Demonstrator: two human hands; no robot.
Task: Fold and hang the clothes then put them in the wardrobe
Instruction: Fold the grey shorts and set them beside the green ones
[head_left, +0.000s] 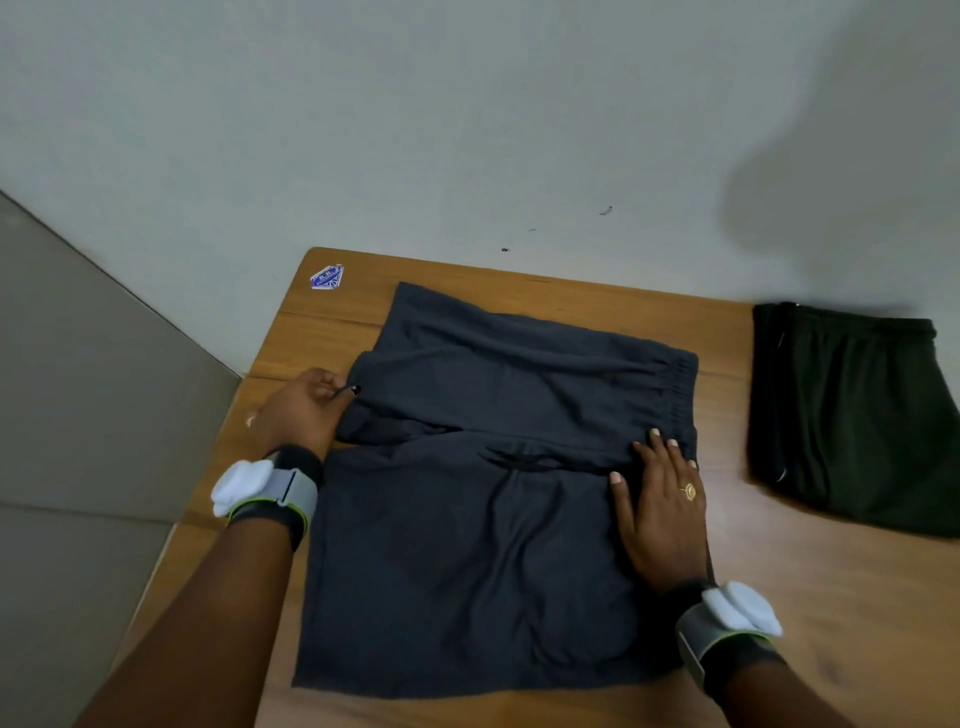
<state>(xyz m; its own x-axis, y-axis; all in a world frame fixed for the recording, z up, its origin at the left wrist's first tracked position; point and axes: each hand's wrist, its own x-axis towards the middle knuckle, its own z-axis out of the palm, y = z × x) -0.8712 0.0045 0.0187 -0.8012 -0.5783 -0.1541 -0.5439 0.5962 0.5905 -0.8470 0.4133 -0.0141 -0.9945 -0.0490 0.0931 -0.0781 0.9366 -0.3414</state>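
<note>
Item: dark grey shorts, laid flat on a wooden table, at the middle of its left half. Orientation: elastic waistband to the right, both leg openings pointing left. Each leg runs left to right, while the spread garment as a whole reaches further from near edge to far. Left hand: fingers curled, pinching the hem of the far leg at its left edge, probably so that leg can be lifted and laid over the near one. Right hand: palm down, fingers straight and slightly spread, pressing on the cloth just inside the waistband, most likely to pin that end so the fold turns about the centre seam without dragging. Folding reads as begun, not finished. Also present: a dark green garment, apparently folded shorts, well apart at the table's right; a blue sticker at the far left corner.
</note>
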